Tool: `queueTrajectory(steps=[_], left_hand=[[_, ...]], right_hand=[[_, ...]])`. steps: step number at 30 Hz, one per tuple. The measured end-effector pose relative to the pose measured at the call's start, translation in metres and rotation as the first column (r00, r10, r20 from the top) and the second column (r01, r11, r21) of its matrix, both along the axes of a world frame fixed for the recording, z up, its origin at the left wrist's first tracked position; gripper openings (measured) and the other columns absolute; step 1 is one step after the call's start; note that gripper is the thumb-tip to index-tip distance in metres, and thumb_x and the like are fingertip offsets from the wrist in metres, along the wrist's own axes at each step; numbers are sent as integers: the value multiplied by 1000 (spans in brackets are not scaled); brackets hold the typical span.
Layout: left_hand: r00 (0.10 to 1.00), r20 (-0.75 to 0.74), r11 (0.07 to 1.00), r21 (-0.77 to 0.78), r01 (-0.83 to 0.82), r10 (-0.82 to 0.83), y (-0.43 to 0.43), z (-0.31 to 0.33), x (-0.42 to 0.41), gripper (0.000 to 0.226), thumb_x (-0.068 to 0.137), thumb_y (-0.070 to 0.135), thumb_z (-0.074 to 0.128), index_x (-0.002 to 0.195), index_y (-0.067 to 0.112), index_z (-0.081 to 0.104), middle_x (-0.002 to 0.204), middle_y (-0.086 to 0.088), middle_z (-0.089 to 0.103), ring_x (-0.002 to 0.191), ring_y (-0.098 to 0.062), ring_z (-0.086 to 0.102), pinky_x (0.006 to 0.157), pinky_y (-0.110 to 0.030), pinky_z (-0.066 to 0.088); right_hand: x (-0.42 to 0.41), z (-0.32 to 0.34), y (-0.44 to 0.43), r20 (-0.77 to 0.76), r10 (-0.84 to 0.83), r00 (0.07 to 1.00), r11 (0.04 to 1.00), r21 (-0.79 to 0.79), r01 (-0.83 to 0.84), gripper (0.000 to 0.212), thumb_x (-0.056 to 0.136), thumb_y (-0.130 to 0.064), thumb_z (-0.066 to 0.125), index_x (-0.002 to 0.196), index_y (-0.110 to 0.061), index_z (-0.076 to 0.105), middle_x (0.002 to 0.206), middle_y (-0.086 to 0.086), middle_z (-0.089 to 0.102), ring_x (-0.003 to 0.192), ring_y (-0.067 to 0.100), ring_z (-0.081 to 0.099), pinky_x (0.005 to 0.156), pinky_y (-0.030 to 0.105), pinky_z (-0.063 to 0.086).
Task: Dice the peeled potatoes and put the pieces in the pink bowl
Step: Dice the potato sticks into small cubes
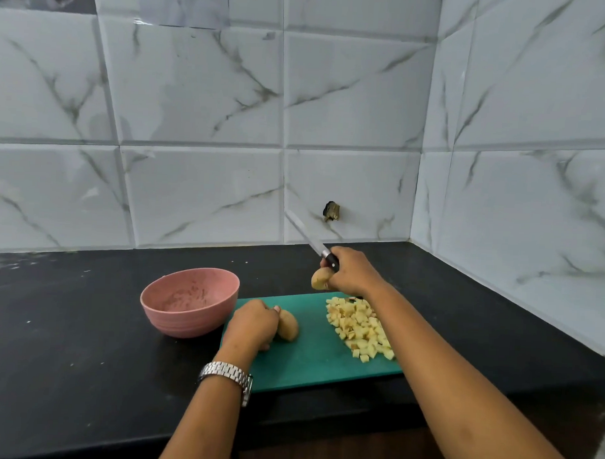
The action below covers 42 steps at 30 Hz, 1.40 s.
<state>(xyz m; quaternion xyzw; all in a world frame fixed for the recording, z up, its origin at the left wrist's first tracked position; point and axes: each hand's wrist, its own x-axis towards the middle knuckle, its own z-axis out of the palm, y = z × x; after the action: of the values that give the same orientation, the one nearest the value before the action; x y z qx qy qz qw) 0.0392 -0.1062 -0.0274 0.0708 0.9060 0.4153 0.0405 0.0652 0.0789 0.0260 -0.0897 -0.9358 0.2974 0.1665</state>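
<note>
- Landmark: green cutting board (310,360), lying on the black countertop (68,324) near its front edge.
- Your left hand (253,325) is on the board's left part, fingers curled over a potato half (288,325). The half rests on the board surface, just right of the hand.
- Your right hand (352,272) is raised above the board's far right corner and closed round the dark handle of a knife (312,241). The blade points up and to the left, away from the board, towards the tiled wall (195,122).
- A second potato piece (321,278) is held in that same right hand, under the handle, clear of the board.
- Diced potato pile (359,325): on the board's right part, partly under your right forearm.
- Pink bowl (188,319): upright on the countertop, just beside the board's left edge; pale smears on its inner wall.
- Metal wristwatch (227,374) on your left wrist, over the board's near left corner.
</note>
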Motion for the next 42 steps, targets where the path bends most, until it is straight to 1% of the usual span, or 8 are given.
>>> queueTrajectory(steps=[8,13,18,25,32,37,40,42], left_hand=[[998,-49,994,-101,28,-33,8,5,-11,19,97,34,49,97,17,56,78,-2,62,59,-18,62,75,-37,59],[988,-76,988,-75,131,-137,0,0,-10,6,96,30,52,97,28,58,96,-1,63,72,-17,62,82,-37,56],[959,-73,949,-177,259,-275,-6,-1,-5,35,91,32,61,125,30,55,121,4,57,109,-16,56,97,-31,45],[959,-151,966,-135,221,-241,-8,-10,6,38,85,36,68,120,29,57,117,6,59,105,-13,56,92,-29,45],[945,-198,962,-137,237,-261,-7,-19,13,45,88,31,65,130,27,50,129,-1,50,118,-16,47,102,-29,38],[941,-182,954,-156,257,-284,-10,-20,16,55,86,31,68,136,28,45,133,-2,46,122,-18,45,107,-34,38],[941,-190,955,-157,253,-280,-10,-22,20,56,86,31,68,137,27,44,133,-2,45,121,-20,46,106,-35,38],[941,-220,962,-142,231,-259,-10,-23,24,53,87,29,67,135,26,46,130,-2,48,119,-19,47,105,-33,38]], right_hand=[[-39,-25,0,23,30,999,989,147,-33,22,82,-9,66,87,-28,56,92,-4,65,85,20,63,77,39,55],[-44,-26,9,161,103,982,972,191,-134,37,71,-18,86,91,-29,56,96,-9,63,90,16,62,81,39,54],[-43,-26,15,211,171,962,957,197,-213,35,71,-12,85,84,-30,59,100,-5,66,94,17,63,85,38,54],[-43,-32,6,172,205,963,963,140,-230,37,72,-6,84,92,-27,62,105,-5,67,98,14,63,88,32,52],[-41,-25,2,196,122,973,934,308,-179,24,84,-8,70,90,-29,59,99,-4,67,89,16,64,81,38,54],[-29,-23,12,73,162,984,973,156,-171,30,80,-9,76,97,-28,60,99,-4,63,87,13,60,73,27,47],[-12,-16,6,-23,169,985,984,57,-167,24,82,-14,77,101,-20,63,101,-1,67,92,15,64,84,33,53],[5,-13,-6,-17,179,984,981,76,-177,18,87,-22,73,100,-18,61,96,1,66,88,17,64,82,36,53]])
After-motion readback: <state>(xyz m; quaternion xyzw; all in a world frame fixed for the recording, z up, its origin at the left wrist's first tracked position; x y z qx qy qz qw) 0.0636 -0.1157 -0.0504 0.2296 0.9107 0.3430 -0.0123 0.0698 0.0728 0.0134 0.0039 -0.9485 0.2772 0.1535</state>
